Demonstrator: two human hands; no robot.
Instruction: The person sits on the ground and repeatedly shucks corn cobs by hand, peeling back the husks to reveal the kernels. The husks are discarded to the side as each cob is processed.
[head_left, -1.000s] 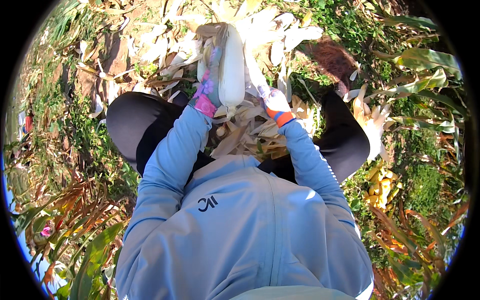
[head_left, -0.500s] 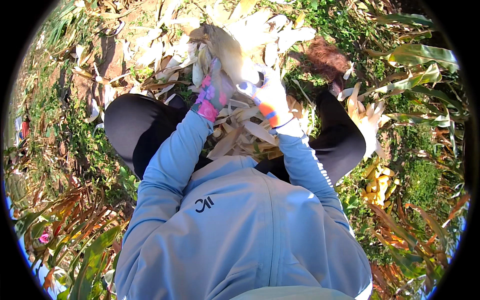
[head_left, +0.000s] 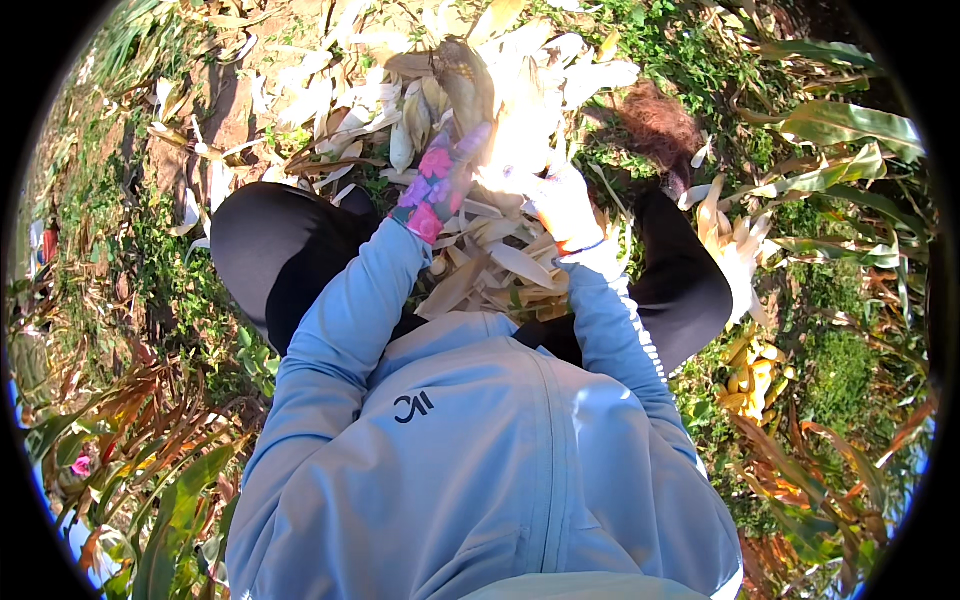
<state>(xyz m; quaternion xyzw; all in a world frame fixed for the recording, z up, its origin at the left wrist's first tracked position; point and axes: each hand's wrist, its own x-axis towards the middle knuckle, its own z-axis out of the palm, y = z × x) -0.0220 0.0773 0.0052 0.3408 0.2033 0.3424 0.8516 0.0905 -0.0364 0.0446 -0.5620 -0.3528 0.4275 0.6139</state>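
Note:
My left hand [head_left: 437, 187], in a pink and purple floral glove, is closed around the lower part of an ear of corn [head_left: 465, 92] that points away from me. Some yellow kernels show near its far end, between dry husk leaves. My right hand [head_left: 568, 208], gloved in white and orange, is closed on pale corn husk [head_left: 518, 120] at the ear's right side. Strong glare washes out its fingertips. Both hands are over a pile of loose husks [head_left: 490, 262] between my bent legs.
More dry husks [head_left: 345, 125] litter the ground beyond my hands. Husked yellow corn ears [head_left: 752, 375] lie in a heap beside my right knee. Reddish-brown corn silk [head_left: 658, 125] rests past my right leg. Green corn leaves [head_left: 850, 130] stand along the right side.
My right hand has shifted rightward and slightly toward me, with husk spreading beside the ear. Yellow kernels now show at the far end. My left hand keeps its hold, moving slightly right.

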